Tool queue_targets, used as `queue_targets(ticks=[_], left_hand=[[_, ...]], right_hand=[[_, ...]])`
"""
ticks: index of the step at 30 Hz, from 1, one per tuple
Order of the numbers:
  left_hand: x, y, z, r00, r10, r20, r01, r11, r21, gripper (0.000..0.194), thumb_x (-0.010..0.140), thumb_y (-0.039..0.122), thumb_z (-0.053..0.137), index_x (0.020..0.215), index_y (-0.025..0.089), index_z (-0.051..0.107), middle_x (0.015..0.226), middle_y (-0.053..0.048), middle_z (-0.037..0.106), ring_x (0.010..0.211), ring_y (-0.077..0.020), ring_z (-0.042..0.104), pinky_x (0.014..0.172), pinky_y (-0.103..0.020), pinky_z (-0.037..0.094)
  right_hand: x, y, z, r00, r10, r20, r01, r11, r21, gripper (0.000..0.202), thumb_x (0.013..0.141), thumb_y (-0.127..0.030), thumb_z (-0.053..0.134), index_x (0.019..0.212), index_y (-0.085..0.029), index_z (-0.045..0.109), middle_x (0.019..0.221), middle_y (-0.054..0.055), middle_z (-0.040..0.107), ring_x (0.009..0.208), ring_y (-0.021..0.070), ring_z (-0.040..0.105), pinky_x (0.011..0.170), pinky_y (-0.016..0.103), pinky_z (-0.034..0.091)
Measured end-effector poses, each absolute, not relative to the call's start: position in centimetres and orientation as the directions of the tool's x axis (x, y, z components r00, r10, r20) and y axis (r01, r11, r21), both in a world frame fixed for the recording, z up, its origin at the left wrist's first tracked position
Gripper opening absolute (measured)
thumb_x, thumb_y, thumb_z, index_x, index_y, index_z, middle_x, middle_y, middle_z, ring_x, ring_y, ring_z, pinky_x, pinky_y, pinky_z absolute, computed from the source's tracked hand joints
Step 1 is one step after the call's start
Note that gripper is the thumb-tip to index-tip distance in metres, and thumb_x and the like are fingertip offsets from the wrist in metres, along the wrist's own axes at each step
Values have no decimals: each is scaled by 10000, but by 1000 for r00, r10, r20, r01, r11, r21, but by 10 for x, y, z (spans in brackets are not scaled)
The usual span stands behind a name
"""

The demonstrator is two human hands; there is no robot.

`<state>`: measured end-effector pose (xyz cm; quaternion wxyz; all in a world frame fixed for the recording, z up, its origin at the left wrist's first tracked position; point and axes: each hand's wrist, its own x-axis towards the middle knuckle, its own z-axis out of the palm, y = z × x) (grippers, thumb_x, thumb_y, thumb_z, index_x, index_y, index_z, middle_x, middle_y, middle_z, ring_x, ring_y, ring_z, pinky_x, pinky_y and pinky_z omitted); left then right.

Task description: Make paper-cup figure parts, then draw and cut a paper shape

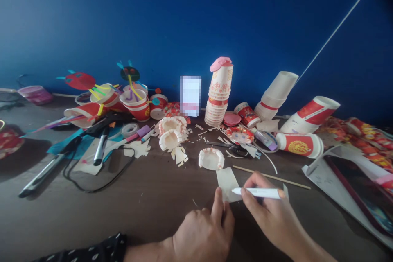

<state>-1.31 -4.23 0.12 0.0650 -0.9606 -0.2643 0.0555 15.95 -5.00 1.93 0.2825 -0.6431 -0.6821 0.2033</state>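
Observation:
A small piece of off-white paper [227, 178] lies on the dark table in front of me. My left hand [205, 229] presses its lower edge down with a stretched index finger, the other fingers partly curled and not gripping it. My right hand [270, 208] pinches a white marker [264, 193] with an orange end, its pale tip pointing left over the paper. Just beyond lies a ring-shaped cup piece [211, 159] with a rim of small rolls. Two similar curled cup pieces [172, 131] sit farther left beside paper scraps [179, 155].
A thin wooden stick [272, 177] lies right of the paper, scissors [225, 145] beyond. Stacked paper cups [215, 110] stand against the blue wall. A phone [359, 188] rests on a white box lid at right; a hot glue gun [92, 129], tape roll [129, 129] and black cord are left.

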Motion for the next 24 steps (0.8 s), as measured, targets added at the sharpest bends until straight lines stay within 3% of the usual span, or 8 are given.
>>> queue_targets(ticks=[24], left_hand=[[-12, -43, 4, 841, 535, -77, 524, -842, -130, 421, 821, 196, 412, 1220, 64, 397, 1195, -332, 421, 544, -205, 622, 383, -298, 484]], right_hand=[[158, -53, 25, -68, 987, 147, 777, 145, -612, 167, 788, -252, 430, 630, -218, 390, 470, -78, 371, 397, 100, 400, 398, 202, 320]])
